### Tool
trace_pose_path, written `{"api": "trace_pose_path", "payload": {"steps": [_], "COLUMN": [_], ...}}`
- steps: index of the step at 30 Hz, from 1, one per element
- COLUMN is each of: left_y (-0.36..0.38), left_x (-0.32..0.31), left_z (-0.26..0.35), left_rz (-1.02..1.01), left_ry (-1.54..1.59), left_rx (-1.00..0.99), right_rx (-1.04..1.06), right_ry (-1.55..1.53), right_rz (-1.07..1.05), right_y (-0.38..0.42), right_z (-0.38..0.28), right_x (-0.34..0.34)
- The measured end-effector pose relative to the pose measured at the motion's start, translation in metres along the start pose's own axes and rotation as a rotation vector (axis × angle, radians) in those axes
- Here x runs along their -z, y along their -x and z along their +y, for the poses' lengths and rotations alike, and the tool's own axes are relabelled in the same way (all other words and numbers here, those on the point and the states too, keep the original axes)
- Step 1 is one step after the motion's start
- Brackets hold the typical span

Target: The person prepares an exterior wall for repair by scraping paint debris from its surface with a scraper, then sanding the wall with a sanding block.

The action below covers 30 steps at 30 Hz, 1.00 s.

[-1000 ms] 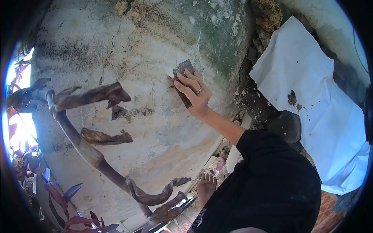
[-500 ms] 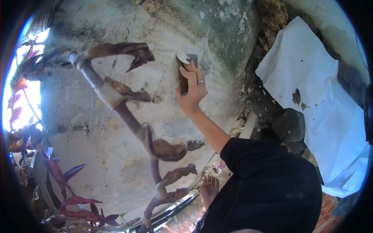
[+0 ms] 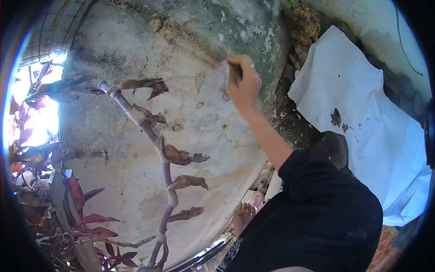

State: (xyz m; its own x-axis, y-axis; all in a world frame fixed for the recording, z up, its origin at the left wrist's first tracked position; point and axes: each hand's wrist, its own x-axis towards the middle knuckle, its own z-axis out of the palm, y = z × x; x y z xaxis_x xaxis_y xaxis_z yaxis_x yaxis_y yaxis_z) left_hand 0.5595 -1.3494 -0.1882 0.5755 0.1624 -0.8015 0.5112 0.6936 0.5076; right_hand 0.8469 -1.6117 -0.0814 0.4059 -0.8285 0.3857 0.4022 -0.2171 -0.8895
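Reaching up against the stained wall (image 3: 199,136), my right hand (image 3: 244,88) wears a ring and is closed around a scraper (image 3: 234,72). Only part of its dark handle shows between thumb and fingers; the blade is mostly hidden at the wall. Pale, flaking paint surrounds that spot, and greenish staining lies just beyond. Low in the view, beside the front of my black shirt (image 3: 317,213), is my left hand (image 3: 244,217). Its fingers are curled, and whatever they may hold is hidden.
A thick plant stem (image 3: 147,129) with dried, curled leaves crosses in front of the wall. Purple-leaved plants (image 3: 97,224) crowd the left side. A white sheet (image 3: 358,95) with bits of debris lies at right, beside a dark stone (image 3: 331,149) and a brown porous lump (image 3: 302,25).
My right hand has moved up and to the right along the wall with the scraper, turning so the tool is more hidden. The view has shifted slightly; my left hand stays low beside my shirt.
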Motion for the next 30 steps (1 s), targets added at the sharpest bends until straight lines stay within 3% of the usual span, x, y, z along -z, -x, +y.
{"api": "trace_pose_path", "payload": {"steps": [2,4,6,8,11,15,21,23,30], "left_y": [-0.004,-0.005,-0.004,-0.003,-0.005,0.003,-0.006,-0.010,-0.013], "left_x": [-0.008,-0.013,-0.017,-0.008,0.007,0.006,0.003,-0.002,-0.011], "left_z": [0.005,0.010,0.012,0.013,0.013,0.005,0.001,0.000,0.013], "left_rz": [0.001,0.004,0.027,0.032,0.029,0.105,0.092,0.101,0.103], "left_ry": [-0.021,-0.040,-0.090,-0.072,-0.037,-0.032,-0.086,-0.099,-0.073], "left_rx": [-0.007,-0.025,-0.047,-0.045,-0.025,-0.015,0.025,0.010,0.014], "right_rx": [0.056,0.467,0.561,0.802,0.975,0.980,0.847,0.696,0.636], "right_ry": [0.005,0.058,0.074,0.091,0.060,0.009,0.034,0.029,-0.024], "right_rz": [-0.053,-0.141,-0.190,-0.328,-0.352,-0.324,-0.256,-0.255,-0.192], "right_y": [0.010,0.021,0.025,0.026,0.027,0.036,0.055,0.063,0.072], "right_z": [-0.003,0.008,0.025,0.040,0.061,0.066,0.056,0.049,0.049], "right_x": [0.016,0.023,0.027,0.029,0.018,0.005,-0.006,-0.006,-0.015]}}
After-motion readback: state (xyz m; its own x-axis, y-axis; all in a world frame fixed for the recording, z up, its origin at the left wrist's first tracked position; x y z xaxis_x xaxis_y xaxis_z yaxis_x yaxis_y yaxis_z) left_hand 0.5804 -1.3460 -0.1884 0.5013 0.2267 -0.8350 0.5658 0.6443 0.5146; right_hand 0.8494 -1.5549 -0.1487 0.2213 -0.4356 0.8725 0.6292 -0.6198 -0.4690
